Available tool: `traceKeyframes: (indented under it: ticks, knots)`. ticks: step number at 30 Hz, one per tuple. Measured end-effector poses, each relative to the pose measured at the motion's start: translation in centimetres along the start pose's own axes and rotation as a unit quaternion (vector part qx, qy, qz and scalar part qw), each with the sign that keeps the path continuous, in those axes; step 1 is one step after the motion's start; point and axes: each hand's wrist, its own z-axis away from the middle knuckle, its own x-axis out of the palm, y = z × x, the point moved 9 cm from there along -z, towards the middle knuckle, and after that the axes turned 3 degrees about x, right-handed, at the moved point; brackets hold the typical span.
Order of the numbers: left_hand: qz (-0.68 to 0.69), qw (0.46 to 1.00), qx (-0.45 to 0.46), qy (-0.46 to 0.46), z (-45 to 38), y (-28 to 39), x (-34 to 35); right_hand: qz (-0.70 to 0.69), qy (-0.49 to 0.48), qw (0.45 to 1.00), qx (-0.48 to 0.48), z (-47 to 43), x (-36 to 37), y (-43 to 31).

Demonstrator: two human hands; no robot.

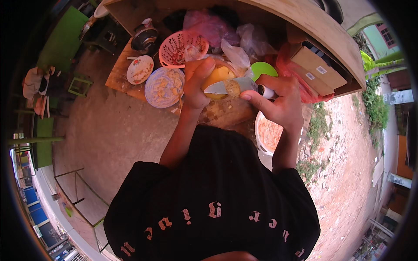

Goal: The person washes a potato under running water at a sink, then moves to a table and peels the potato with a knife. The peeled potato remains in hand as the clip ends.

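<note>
My left hand (199,81) holds a yellow, partly peeled fruit or tuber (223,73) above the worktable. In my right hand (281,98) is a knife (217,87), its broad metal blade lying across the yellow piece. A strip of brownish peel (232,88) clings to the blade near my right thumb. Just left of my left hand, a blue-and-white plate (153,98) carries pale yellowish pieces. Below my right hand stands a white bowl or basin (260,147) of shredded orange-pink food, partly hidden by my forearm.
A pink perforated basket (166,49), a floral plate with scraps (140,63) and a dark pot (144,39) crowd the wooden table (119,73). Plastic bags (209,27), a green plate (264,70) and a cardboard box (316,63) lie beyond. A wooden board (346,57) edges the far side.
</note>
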Motion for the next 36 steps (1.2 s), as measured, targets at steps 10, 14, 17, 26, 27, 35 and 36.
traceKeyframes:
  ticks: [10,14,17,26,27,35,36]
  knots:
    - [-0.083,0.996,-0.01,-0.015,0.6,-0.5,-0.1,0.0,0.003,0.999,0.053,-0.3,-0.3,1.1]
    - [-0.02,0.998,-0.055,-0.006,0.3,-0.9,-0.1,-0.015,-0.019,1.0,-0.008,0.1,0.3,-0.4]
    - [-0.049,0.997,-0.056,-0.008,0.2,-0.9,-0.2,-0.007,-0.011,1.0,-0.007,0.1,0.2,-0.4]
    - [-0.041,0.997,-0.07,-0.019,0.4,-1.0,-0.1,0.025,0.002,1.0,0.018,0.1,-0.1,-0.4]
    - [-0.057,0.997,-0.057,-0.017,0.4,-0.9,-0.1,0.024,0.001,1.0,0.004,0.1,-0.1,-0.6]
    - [0.072,0.996,-0.042,-0.022,0.3,-2.5,-0.5,0.042,0.095,0.986,0.131,0.2,-1.7,3.1]
    - [0.14,0.987,-0.075,-0.005,0.2,-3.0,-0.5,0.009,0.096,0.986,0.138,0.5,-1.3,2.9]
